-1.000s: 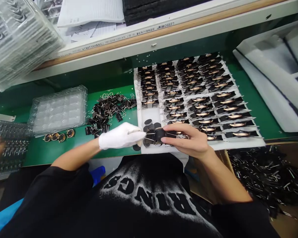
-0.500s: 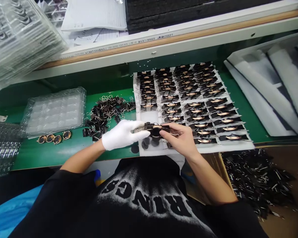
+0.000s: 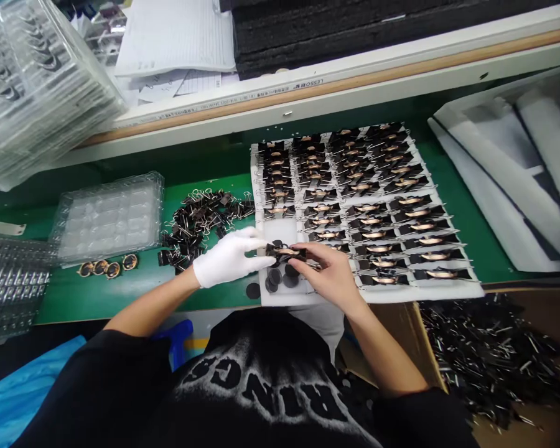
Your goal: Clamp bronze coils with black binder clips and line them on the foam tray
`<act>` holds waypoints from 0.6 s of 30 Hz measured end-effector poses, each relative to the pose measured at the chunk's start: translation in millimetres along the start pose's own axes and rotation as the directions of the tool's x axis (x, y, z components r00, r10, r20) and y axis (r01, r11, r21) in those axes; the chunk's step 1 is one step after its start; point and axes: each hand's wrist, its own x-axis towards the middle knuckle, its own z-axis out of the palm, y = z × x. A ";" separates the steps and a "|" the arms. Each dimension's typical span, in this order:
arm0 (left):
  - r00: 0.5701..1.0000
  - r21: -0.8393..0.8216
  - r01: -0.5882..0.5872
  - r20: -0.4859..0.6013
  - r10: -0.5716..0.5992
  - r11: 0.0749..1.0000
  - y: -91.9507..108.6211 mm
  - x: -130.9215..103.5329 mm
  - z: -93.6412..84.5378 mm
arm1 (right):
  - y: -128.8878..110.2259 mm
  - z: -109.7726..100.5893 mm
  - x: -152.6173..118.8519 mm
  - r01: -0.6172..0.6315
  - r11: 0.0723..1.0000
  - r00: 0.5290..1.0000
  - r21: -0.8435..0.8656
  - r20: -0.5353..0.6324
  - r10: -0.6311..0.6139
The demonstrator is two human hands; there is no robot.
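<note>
A rose-gold watch case (image 3: 287,252) with black binder clips at its sides is held edge-on between my hands, above the white foam tray. My left hand (image 3: 231,255), in a white glove, pinches its left end. The bare fingers of my right hand (image 3: 329,269) close on its right end. Several black discs (image 3: 274,278) lie beneath on the foam tray (image 3: 280,229). Rows of similar clipped watch cases (image 3: 371,221) stand on the same tray. Left of it lies a heap of loose binder clips (image 3: 200,218).
Several loose watch cases (image 3: 100,267) lie by a clear plastic tray (image 3: 109,218) at the left. Stacked clear trays (image 3: 32,93) overhang the upper left. A shelf edge (image 3: 280,102) crosses the back. A box of binder clips (image 3: 490,354) is at lower right, foam sheets (image 3: 499,186) above.
The clipped watch case has turned from showing its round face to edge-on and moved slightly left with both hands. The whole view has shifted a little.
</note>
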 end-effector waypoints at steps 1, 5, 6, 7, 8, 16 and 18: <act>0.997 0.061 -0.015 -0.070 0.019 0.998 -4.0 2.7 3.2 | 1.5 1.7 -0.3 0.081 0.992 0.994 -0.098 -0.065 -0.087; 0.944 0.319 0.179 -0.323 -0.071 0.931 -23.1 15.8 16.7 | 6.1 17.3 -12.4 0.214 0.885 0.867 -0.414 -0.337 -0.367; 0.929 0.365 0.234 -0.357 -0.097 0.901 -27.6 19.1 20.3 | 6.8 22.8 -17.7 0.209 0.873 0.848 -0.441 -0.362 -0.387; 0.921 0.398 0.274 -0.371 -0.120 0.875 -31.5 22.1 23.9 | 7.5 28.3 -23.4 0.204 0.866 0.840 -0.457 -0.372 -0.395; 0.920 0.420 0.297 -0.368 -0.138 0.857 -34.4 24.8 27.6 | 8.2 33.4 -28.9 0.197 0.857 0.838 -0.477 -0.371 -0.399; 0.896 0.549 0.343 -0.436 -0.088 0.762 -31.7 32.3 53.2 | 20.3 51.5 -45.6 0.249 0.694 0.801 -0.675 -0.260 -0.540; 0.868 0.569 0.375 -0.492 -0.063 0.732 -32.4 32.2 57.4 | 22.9 53.2 -46.8 0.270 0.679 0.800 -0.683 -0.233 -0.553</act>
